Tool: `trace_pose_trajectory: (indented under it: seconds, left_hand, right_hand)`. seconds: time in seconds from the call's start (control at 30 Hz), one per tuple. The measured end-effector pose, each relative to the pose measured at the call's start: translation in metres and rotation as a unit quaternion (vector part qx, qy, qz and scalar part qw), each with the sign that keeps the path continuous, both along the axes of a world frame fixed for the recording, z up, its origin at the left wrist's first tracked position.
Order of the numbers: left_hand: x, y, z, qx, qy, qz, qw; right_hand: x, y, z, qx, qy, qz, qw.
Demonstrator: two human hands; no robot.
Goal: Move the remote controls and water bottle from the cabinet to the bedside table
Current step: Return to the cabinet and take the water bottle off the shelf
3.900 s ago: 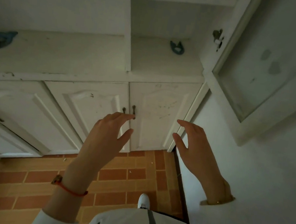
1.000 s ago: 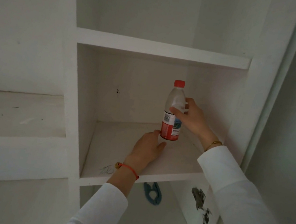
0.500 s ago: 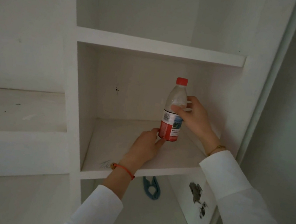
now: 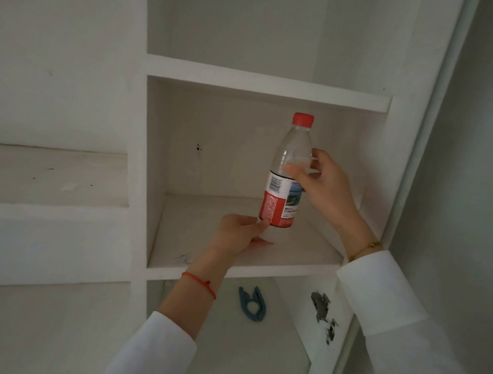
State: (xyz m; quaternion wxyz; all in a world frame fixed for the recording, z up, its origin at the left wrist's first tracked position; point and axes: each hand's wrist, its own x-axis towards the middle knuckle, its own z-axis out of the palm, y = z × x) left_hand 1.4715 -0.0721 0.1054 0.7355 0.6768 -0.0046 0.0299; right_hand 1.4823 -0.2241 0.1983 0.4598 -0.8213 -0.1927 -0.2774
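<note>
Holding water bottle [image 4: 287, 173] upright in cabinet shelf [image 4: 229, 248]: right hand [image 4: 322, 185] clamped around middle, left hand [image 4: 238, 233] gripping base.

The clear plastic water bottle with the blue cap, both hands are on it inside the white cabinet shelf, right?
Not quite: the cap on the clear plastic water bottle is red, not blue, as the head view shows. The left hand and right hand both hold it inside the white cabinet shelf.
</note>
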Motion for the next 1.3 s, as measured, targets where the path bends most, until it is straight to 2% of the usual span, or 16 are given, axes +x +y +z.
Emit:
trace_pose_trajectory:
  seconds: [0.17, 0.4, 0.63, 1.0, 1.3]
  left_hand:
    - [-0.018, 0.004, -0.006, -0.026, 0.0, -0.003, 1.0]
    - [-0.057, 0.019, -0.007, -0.089, -0.013, -0.025, 0.996]
    - [-0.112, 0.037, -0.01, -0.088, -0.013, -0.018, 0.996]
    - [-0.205, 0.06, -0.067, -0.109, 0.024, 0.055, 0.992]
    - [-0.268, 0.074, -0.107, -0.146, 0.055, 0.119, 0.981]
  right_hand:
    - [-0.02, 0.004, -0.004, -0.033, -0.021, 0.005, 0.999]
    - [-0.055, 0.01, -0.005, -0.017, -0.03, 0.041, 0.999]
    - [-0.094, 0.024, -0.01, -0.016, -0.029, 0.069, 0.997]
    - [-0.161, 0.061, -0.062, -0.029, 0.014, 0.116, 0.993]
    - [-0.2, 0.084, -0.105, -0.014, 0.065, 0.205, 0.976]
